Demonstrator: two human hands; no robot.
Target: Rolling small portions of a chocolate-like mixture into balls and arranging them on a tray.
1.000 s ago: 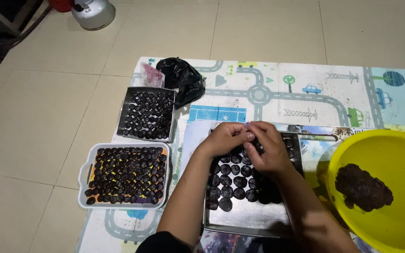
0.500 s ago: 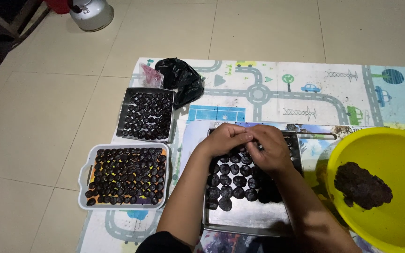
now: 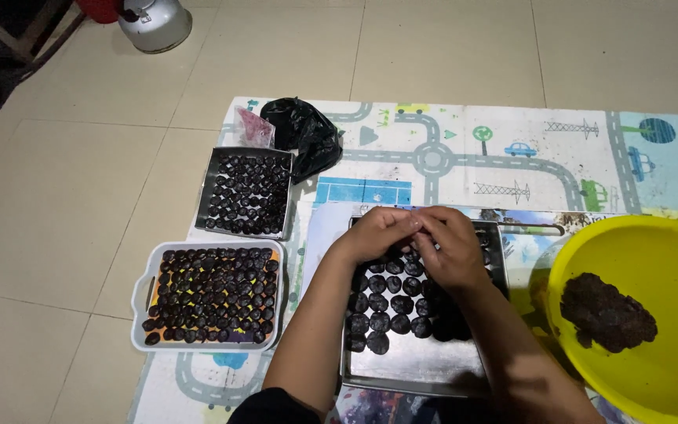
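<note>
My left hand [image 3: 376, 232] and my right hand [image 3: 452, 250] meet fingertip to fingertip above the far part of a metal tray [image 3: 425, 367]. They pinch something small and dark between them; the fingers hide most of it. Several rows of dark round pieces [image 3: 382, 302] lie on that tray under my hands. The tray's near part is bare metal. To my right stands a yellow bowl [image 3: 668, 259] with a lump of dark dough [image 3: 607, 312] in it.
A white tray [image 3: 141, 289] full of dark pieces sits at the left, a square metal tray [image 3: 206, 191] of them beyond it. A black plastic bag [image 3: 305, 135] and a pink wrapper [image 3: 253, 129] lie on the road-print mat [image 3: 464, 149]. A kettle [image 3: 154, 22] stands on the tiled floor.
Both hands stay together over the tray's far part; only the fingers shift slightly. Nothing else has moved.
</note>
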